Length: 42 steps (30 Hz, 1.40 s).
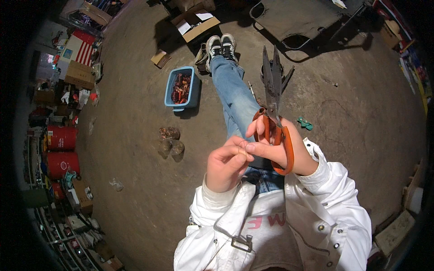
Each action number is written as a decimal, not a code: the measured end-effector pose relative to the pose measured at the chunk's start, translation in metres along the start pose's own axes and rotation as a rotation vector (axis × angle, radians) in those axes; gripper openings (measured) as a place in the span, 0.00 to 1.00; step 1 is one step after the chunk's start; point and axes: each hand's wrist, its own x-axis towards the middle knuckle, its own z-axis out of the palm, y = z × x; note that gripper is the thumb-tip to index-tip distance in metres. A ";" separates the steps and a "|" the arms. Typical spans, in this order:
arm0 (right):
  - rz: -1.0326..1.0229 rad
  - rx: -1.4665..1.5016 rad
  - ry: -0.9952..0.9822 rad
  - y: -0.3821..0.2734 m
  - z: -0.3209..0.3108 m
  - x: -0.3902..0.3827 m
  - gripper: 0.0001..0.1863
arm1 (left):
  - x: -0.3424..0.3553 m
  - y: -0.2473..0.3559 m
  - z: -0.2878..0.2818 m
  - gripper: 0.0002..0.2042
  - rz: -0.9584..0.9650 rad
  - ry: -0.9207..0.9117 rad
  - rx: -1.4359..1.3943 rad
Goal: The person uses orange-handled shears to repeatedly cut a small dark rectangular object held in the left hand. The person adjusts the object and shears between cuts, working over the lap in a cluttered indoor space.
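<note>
In front of my lap my left hand is closed in a pinch, thumb against fingers. Between its fingertips runs a thin strand, looped and pale; whether it is wire or thread I cannot tell. My right hand is wrapped around the orange handles of a pair of large scissors. Their dark, worn blades point away from me and stand slightly apart. The right thumb reaches across to the left fingertips and touches or nearly touches the strand.
A blue plastic basin holds reddish-brown scrap pieces. Several rounded brown lumps sit on the floor nearby. Ahead are an open cardboard box and a dark metal-framed table. Red drums stand at left; a green item lies right.
</note>
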 end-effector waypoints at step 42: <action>-0.608 -1.159 0.221 0.017 -0.013 -0.007 0.31 | -0.007 -0.004 -0.001 0.09 -0.049 0.237 -0.283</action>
